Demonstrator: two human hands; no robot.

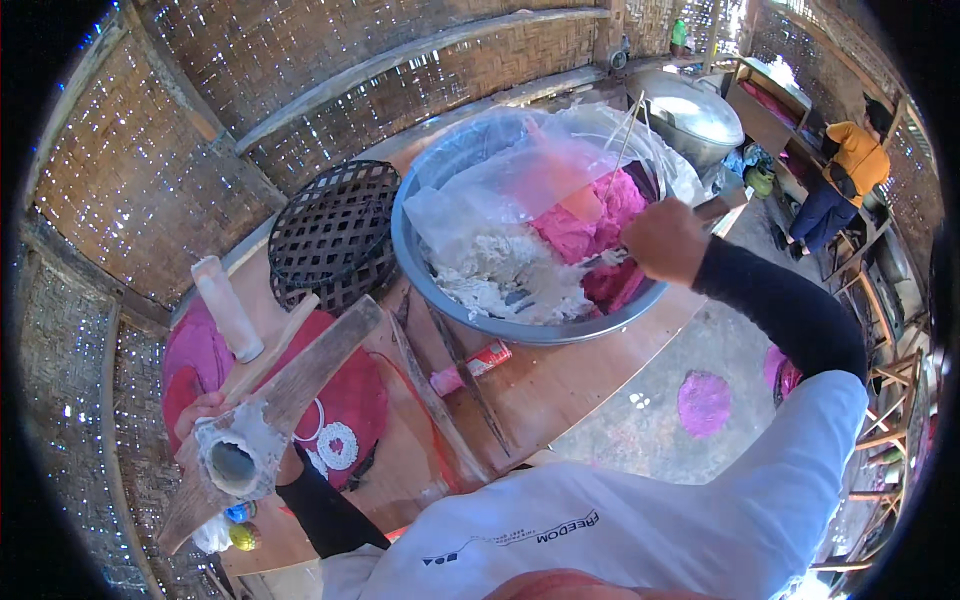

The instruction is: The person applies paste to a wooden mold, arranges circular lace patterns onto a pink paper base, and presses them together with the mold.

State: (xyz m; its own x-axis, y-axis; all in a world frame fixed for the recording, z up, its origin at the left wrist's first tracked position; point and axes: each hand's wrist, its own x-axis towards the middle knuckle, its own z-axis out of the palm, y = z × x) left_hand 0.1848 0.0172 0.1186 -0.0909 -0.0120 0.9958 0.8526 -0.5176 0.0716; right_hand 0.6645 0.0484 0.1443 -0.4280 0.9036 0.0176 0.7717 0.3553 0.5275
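Wooden-handled tool (722,204) runs through the right grip (668,243).

Daylight pricks through woven walls (330,40), crossed by a timber rail (400,60), around a grey floor (735,325).

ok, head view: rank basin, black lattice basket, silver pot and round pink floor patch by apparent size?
1. Basin
2. Black lattice basket
3. Silver pot
4. Round pink floor patch

Pot looks farther off; real sizes may rank differently.
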